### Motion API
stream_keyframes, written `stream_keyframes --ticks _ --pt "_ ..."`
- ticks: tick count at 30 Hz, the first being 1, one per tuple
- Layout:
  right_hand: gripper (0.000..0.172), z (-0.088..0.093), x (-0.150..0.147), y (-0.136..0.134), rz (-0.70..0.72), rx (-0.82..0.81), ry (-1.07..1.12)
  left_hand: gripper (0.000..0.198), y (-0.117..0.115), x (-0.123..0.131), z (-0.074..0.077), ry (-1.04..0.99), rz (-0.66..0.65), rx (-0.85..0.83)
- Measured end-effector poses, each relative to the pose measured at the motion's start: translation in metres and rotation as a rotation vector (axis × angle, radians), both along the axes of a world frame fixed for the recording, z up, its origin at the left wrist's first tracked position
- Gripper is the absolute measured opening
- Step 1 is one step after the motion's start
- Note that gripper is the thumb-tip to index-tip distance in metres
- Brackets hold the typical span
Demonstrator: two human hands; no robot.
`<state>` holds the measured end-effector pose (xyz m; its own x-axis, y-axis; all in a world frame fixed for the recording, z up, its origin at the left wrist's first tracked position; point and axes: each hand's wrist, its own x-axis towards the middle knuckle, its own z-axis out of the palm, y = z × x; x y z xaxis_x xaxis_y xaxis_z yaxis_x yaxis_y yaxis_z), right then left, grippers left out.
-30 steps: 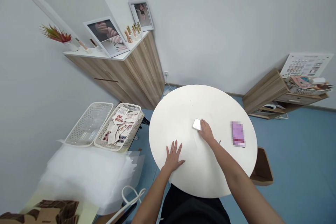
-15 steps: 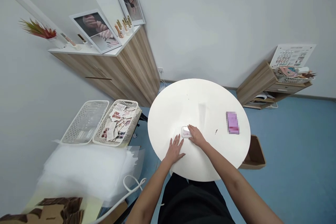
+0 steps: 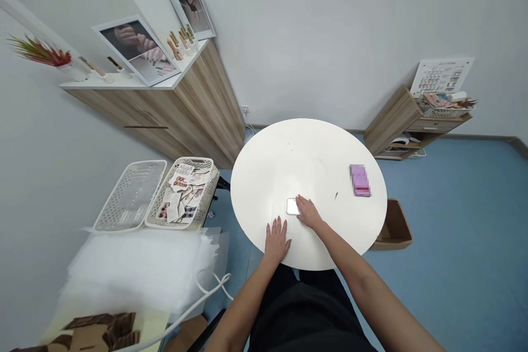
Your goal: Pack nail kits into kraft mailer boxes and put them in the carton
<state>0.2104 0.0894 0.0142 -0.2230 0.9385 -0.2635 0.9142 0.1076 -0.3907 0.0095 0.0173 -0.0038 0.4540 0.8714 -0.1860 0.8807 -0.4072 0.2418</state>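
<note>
My left hand [image 3: 277,240] lies flat and open on the round white table [image 3: 264,165], touching nothing else. My right hand [image 3: 308,213] is a short way to its right, fingertips pressed on a small glossy white flat case [image 3: 292,207]. The case lies near the table's edge closest to me. A pink rectangular box [image 3: 360,180], its surface blurred out, sits on the table's right side, well away from both hands.
Left of the table are two white lattice baskets [image 3: 132,195], one filled with printed cards, above a white foam sheet [image 3: 136,264]. A wooden cabinet with framed nail photos stands behind. A brown cardboard box [image 3: 394,225] sits on the blue floor at the right.
The white case has slid toward me and left under my right hand, closer to my left hand. My left hand stays nearly in place. The view has shifted slightly.
</note>
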Motion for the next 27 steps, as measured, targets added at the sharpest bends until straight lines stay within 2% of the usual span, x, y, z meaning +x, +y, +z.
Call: stream_keyframes --ticks 2,4,6,9,12,18,22,24,27 --pt "0.069 0.006 0.001 -0.006 -0.017 0.071 0.006 0.066 0.004 -0.004 0.006 -0.008 -0.026 -0.002" --pt "0.056 0.012 0.003 -0.019 -0.029 0.175 0.03 0.06 0.012 -0.01 0.014 -0.02 -0.072 0.006" --pt "0.041 0.015 0.006 -0.039 0.018 0.239 0.054 0.051 0.023 -0.014 0.022 -0.028 -0.135 0.016" --pt "0.033 0.014 0.007 -0.067 0.15 0.236 0.032 0.039 0.039 -0.015 0.029 -0.035 -0.213 0.012" --pt "0.025 0.009 0.004 -0.08 0.189 0.214 -0.067 0.034 0.049 -0.009 0.029 -0.035 -0.229 0.008" --pt "0.03 0.008 0.003 -0.077 0.163 0.148 -0.152 0.026 0.039 -0.006 0.03 -0.05 -0.192 0.009" --pt "0.026 0.017 0.014 -0.074 0.082 0.099 -0.065 0.022 0.026 -0.017 0.039 -0.208 -0.189 -0.077" --pt "0.028 0.021 0.021 -0.068 0.026 0.062 -0.009 0.025 0.027 -0.021 0.043 -0.299 -0.16 -0.111" --pt "0.033 0.025 0.029 -0.051 -0.07 0.026 0.077 0.027 0.041 -0.021 0.047 -0.431 -0.05 -0.144"
